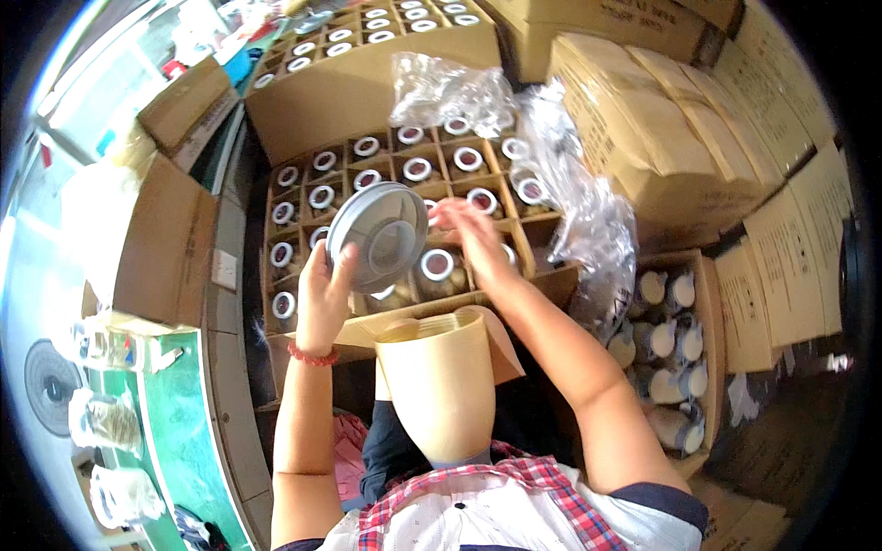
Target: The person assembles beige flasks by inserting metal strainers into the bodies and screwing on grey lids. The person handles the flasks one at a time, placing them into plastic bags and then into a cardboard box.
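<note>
Beige cardboard sleeve (443,381), rolled into a tapering tube, stands upright against the person's chest above a red plaid collar (514,487), its open top level with the near edge of the divided carton (303,197).

Left hand (323,298): fingers curled around the lower left rim of a grey round lid (378,235), thumb on its face, holding it tilted with the ribbed inside toward the camera. A red bead bracelet (312,356) circles the wrist.

Right hand (473,237): fingers bent and reaching to the lid's right rim, over the carton cells; whether the tips pinch the rim or only touch it cannot be told.

Divided carton: cardboard partitions, each cell holding one glass jar (437,271) with a white-ringed mouth, rows running from near edge to far edge. Crumpled clear plastic film (570,197) lies over its far right corner and hangs down the right side.

Second divided carton (367,83) of like jars sits beyond the first. Smaller open carton (709,321) at right holds jars lying on their sides. Closed brown boxes (643,138) are stacked at upper right. Green-topped bench (179,432) at lower left carries filled clear jars (106,418).
</note>
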`<state>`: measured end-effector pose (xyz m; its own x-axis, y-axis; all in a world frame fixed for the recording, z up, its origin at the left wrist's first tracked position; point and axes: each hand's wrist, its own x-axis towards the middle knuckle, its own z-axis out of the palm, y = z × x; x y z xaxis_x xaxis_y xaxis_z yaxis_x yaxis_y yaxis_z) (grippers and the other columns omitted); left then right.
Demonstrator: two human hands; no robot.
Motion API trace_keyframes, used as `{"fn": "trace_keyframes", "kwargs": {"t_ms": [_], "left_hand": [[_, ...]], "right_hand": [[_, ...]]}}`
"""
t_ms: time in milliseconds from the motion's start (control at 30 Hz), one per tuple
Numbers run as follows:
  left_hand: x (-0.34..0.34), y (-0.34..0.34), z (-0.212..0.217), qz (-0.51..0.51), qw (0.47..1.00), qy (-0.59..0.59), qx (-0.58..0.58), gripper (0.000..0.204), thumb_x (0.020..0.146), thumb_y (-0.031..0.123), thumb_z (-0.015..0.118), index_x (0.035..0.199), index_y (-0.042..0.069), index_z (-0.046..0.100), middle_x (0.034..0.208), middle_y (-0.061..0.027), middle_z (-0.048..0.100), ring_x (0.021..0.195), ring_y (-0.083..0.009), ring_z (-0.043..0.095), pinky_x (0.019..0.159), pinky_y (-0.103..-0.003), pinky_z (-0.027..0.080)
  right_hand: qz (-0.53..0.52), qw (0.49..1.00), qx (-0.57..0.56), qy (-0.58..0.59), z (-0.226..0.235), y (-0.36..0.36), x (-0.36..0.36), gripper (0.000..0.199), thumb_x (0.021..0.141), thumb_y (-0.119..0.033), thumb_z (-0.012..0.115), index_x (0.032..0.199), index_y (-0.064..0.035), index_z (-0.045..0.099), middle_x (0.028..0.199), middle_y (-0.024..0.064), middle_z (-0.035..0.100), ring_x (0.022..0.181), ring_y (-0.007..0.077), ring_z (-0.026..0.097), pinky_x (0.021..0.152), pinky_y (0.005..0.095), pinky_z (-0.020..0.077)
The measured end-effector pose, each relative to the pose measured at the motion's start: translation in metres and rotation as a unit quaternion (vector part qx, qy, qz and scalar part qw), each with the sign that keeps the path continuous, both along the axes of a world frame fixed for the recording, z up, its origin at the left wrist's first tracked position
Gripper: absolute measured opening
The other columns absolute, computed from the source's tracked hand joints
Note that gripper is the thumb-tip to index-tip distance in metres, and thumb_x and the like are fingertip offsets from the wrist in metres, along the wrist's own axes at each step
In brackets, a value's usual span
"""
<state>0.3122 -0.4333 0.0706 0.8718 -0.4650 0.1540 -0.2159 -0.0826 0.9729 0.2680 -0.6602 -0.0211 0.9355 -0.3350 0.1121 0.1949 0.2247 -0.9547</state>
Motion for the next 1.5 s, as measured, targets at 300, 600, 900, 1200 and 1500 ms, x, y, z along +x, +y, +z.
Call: {"fn": "trace_keyframes", "kwargs": {"t_ms": [300, 600, 900, 1200, 1500], "left_hand": [[-0.029, -0.013, 0.011, 0.002, 0.986, 0.062, -0.153, 0.022, 0.099, 0.017, 0.052, 0.108, -0.002, 0.054, 0.1, -0.0067, 0.063, 0.087, -0.0076, 0.058, 0.074, -0.023, 0.049], [-0.036, -0.015, 0.013, 0.01, 0.986, 0.023, -0.164, 0.02, 0.099, 0.019, 0.054, 0.107, 0.001, 0.056, 0.095, -0.0009, 0.061, 0.083, -0.0051, 0.053, 0.075, -0.02, 0.043], [0.01, 0.024, -0.061, 0.175, 0.863, 0.325, -0.344, 0.032, 0.099, 0.024, 0.048, 0.119, -0.001, 0.053, 0.117, -0.0109, 0.06, 0.098, -0.0209, 0.063, 0.084, -0.033, 0.053], [0.014, 0.017, -0.161, -0.065, 0.792, 0.444, -0.413, 0.034, 0.094, 0.036, 0.053, 0.098, 0.004, 0.063, 0.095, -0.0142, 0.069, 0.074, -0.0237, 0.066, 0.063, -0.037, 0.059], [0.004, 0.004, -0.131, -0.094, 0.79, 0.503, -0.338, 0.063, 0.098, 0.049, 0.03, 0.142, 0.003, 0.035, 0.14, -0.0227, 0.041, 0.121, -0.0401, 0.049, 0.1, -0.05, 0.043]], "right_hand": [[-0.054, 0.646, -0.754, -0.105, 0.116, 0.024, -0.039, 0.069, 0.084, -0.032, 0.067, 0.142, -0.0093, 0.037, 0.096, 0.012, 0.063, 0.086, 0.0237, 0.064, 0.073, 0.0361, 0.0531], [-0.112, 0.685, -0.702, -0.161, 0.109, 0.04, -0.043, 0.075, 0.083, -0.043, 0.067, 0.141, -0.0059, 0.037, 0.104, 0.0118, 0.066, 0.08, 0.0193, 0.068, 0.063, 0.0307, 0.054], [0.122, 0.694, -0.688, 0.172, -0.011, -0.073, -0.063, 0.039, 0.076, -0.029, 0.075, 0.107, -0.0103, 0.062, 0.135, 0.0169, 0.049, 0.125, 0.0334, 0.046, 0.1, 0.0427, 0.0405], [0.213, 0.691, -0.674, 0.151, -0.037, -0.1, -0.051, 0.03, 0.076, -0.029, 0.075, 0.101, -0.0148, 0.07, 0.134, 0.0124, 0.052, 0.128, 0.0289, 0.043, 0.1, 0.0426, 0.0344], [0.102, 0.7, -0.704, 0.067, 0.001, -0.09, -0.037, 0.027, 0.087, -0.035, 0.061, 0.096, -0.0089, 0.06, 0.114, 0.0118, 0.054, 0.108, 0.0312, 0.051, 0.093, 0.0448, 0.0408]]}}
